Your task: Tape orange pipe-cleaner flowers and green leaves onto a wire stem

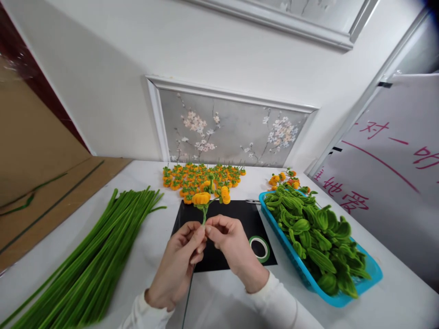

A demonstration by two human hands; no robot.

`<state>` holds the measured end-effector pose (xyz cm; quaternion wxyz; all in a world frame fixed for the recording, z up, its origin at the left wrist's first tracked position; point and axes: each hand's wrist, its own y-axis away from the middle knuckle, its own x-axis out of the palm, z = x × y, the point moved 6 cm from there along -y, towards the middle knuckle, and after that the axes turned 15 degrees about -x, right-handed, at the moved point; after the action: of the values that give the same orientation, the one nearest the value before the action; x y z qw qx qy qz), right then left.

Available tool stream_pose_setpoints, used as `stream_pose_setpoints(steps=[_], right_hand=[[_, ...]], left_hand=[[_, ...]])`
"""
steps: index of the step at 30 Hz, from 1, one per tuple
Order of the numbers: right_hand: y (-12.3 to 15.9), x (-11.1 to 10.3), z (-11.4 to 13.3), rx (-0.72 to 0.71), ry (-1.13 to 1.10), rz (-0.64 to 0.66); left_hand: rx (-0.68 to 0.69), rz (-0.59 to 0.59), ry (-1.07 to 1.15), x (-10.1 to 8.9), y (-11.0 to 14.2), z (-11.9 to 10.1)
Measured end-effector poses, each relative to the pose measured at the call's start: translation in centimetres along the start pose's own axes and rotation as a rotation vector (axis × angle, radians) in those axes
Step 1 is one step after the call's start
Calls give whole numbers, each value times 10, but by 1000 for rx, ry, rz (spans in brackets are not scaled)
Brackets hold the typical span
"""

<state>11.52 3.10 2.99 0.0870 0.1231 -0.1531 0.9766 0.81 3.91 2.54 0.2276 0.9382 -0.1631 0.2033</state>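
Between my hands stands an upright spray of orange pipe-cleaner flowers point(201, 198) on a green stem. My left hand point(180, 260) pinches the stem low down, and a thin dark strand or wire hangs below it. My right hand point(236, 246) is closed with thumb and finger at the same spot on the stem, touching the left fingertips. What lies right between the fingertips is too small to make out. Beneath the hands is a black mat point(219, 261), with a roll of green tape point(266, 256) lying on its right side.
Green pipe cleaners point(103, 256) lie in a bundle at left. A blue basket point(372, 274) of green fuzzy leaves stands at right. Several small orange flowers point(188, 176) sit by the wall, with another orange cluster point(284, 178) behind the basket. Pliers point(253, 201) touch the mat's far edge.
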Motion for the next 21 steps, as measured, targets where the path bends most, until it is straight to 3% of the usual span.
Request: stream_pose_setpoints(steps=[6, 12, 15, 19, 21], right_hand=[[2, 3, 4, -129, 91, -8], [3, 1, 7, -112, 94, 43], [-8, -20, 12, -117, 154, 63], [-29, -68, 32, -340, 700, -2], [-35, -81, 34, -357, 886, 23]], left_hand=[[29, -11, -53, -3, -1, -1], [52, -23, -17, -7, 0, -8], [84, -42, 3, -9, 1, -13], [94, -50, 19, -10, 1, -15], [74, -54, 16, -10, 1, -14]])
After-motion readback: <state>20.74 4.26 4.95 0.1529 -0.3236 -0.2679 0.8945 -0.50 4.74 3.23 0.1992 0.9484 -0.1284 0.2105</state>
